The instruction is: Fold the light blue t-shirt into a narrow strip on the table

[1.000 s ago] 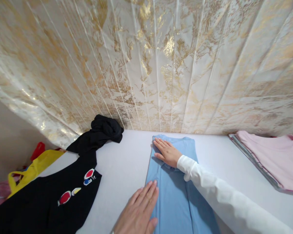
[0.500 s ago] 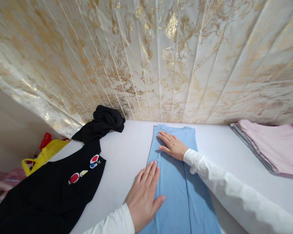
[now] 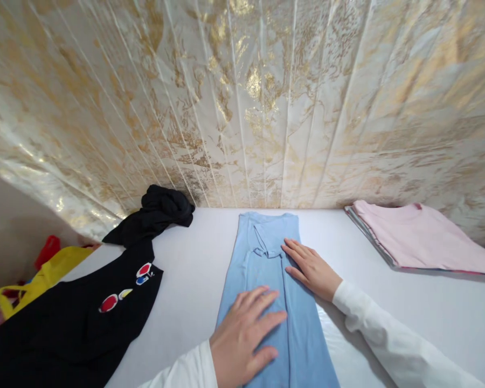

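Note:
A light blue shirt (image 3: 262, 253), folded into a long narrow strip, lies on the white table (image 3: 198, 269) and runs from the wall toward me. My left hand (image 3: 244, 337) lies flat and open on its near part, fingers spread. My right hand (image 3: 311, 268) rests flat and open on the strip's right edge, a little farther away, fingers pointing left toward the collar. Both arms wear white sleeves.
A black garment (image 3: 84, 318) with red, white and yellow patches spreads over the table's left side, bunched up at the wall. A stack of folded clothes with a pink shirt (image 3: 416, 240) on top sits at the right. A yellow bag (image 3: 40, 280) stands beyond the left edge.
My right hand has slid from the left part of the shirt near the collar to its right edge. My left hand has moved rightward onto the middle of the strip. The view shifted slightly.

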### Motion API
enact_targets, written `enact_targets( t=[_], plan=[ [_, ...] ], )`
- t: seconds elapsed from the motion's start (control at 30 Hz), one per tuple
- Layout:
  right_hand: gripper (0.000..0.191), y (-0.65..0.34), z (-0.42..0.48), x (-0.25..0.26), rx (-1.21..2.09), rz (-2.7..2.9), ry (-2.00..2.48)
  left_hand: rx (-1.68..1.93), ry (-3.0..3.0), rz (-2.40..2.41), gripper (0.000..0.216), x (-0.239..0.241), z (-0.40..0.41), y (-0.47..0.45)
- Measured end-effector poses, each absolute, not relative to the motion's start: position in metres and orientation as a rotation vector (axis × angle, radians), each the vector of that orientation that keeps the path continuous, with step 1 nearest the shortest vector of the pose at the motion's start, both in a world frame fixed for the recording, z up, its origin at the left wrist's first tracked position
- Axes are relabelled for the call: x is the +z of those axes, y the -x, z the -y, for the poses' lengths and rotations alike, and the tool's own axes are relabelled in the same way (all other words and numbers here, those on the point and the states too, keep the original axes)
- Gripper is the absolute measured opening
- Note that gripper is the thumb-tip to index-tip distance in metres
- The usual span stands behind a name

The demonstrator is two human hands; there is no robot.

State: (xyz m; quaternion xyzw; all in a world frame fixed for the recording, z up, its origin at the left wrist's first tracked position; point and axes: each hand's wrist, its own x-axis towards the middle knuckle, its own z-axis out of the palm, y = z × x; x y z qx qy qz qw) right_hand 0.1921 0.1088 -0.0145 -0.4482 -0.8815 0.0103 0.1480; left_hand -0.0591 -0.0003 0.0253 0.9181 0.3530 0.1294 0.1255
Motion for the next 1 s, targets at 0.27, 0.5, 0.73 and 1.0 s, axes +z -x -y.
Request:
enact_targets(
  t=[0.27, 0.5, 0.73, 1.0],
  plan=[
    [0.048, -0.186, -0.109, -0.02, 0.017, 2.442, 1.315, 0.298, -2.612, -0.734, 0.027, 0.038, -0.006, 0.011],
    [0.046, -0.187, -0.108, -0.017, 0.049, 2.436, 1.313, 0.256, -2.601, -0.82, 0.018, 0.038, -0.008, 0.001],
    [0.046, -0.187, -0.107, -0.018, 0.05, 2.432, 1.303, 0.299, -2.606, -0.867, 0.018, 0.036, -0.011, 0.001],
    [0.042, -0.188, -0.102, -0.011, 0.115, 2.375, 1.201, 0.442, -2.697, -0.743, 0.01, 0.034, -0.004, 0.005]
  ],
)
